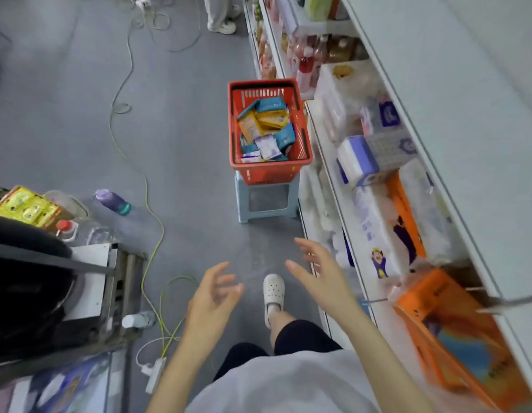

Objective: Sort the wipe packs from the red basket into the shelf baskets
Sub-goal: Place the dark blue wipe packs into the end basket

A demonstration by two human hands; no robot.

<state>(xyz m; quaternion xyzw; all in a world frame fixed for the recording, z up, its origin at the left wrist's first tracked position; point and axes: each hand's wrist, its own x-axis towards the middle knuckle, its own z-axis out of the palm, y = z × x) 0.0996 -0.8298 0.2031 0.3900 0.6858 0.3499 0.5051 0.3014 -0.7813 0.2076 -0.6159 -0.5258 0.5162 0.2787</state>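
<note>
- Looking down the aisle, I see the red basket [269, 126] straight ahead of both hands and well apart from them, sitting on a pale stool [266, 198] just beside the shelf [333, 162].
- My left hand [212, 296] and right hand [320, 274] are both held out in front of me with fingers spread and loose, holding nothing.
- I judge the right hand the nearer one: it is further forward and on the basket's side of the aisle, close along the shelf edge.
- The basket's long axis runs away from me, so its near short rim is the first part I would meet.
- Wipe packs [266, 129] lie heaped inside in teal, yellow and purple-white wrappers, at mixed angles; the purple-white ones sit nearest me.
- Between hands and basket is bare floor, with my white shoe [273, 293] stepping forward; nothing blocks the way.
- Cables [151, 204] trail along the floor to the left, with a purple bottle [112, 201] lying beside them, both clear of a straight path.
- The shelf on my right holds tissue and paper goods; motion blur there is heavy, so I cannot say with confidence which containers are the shelf baskets.
- Another person's legs [221, 13] stand far up the aisle, beyond the basket.
</note>
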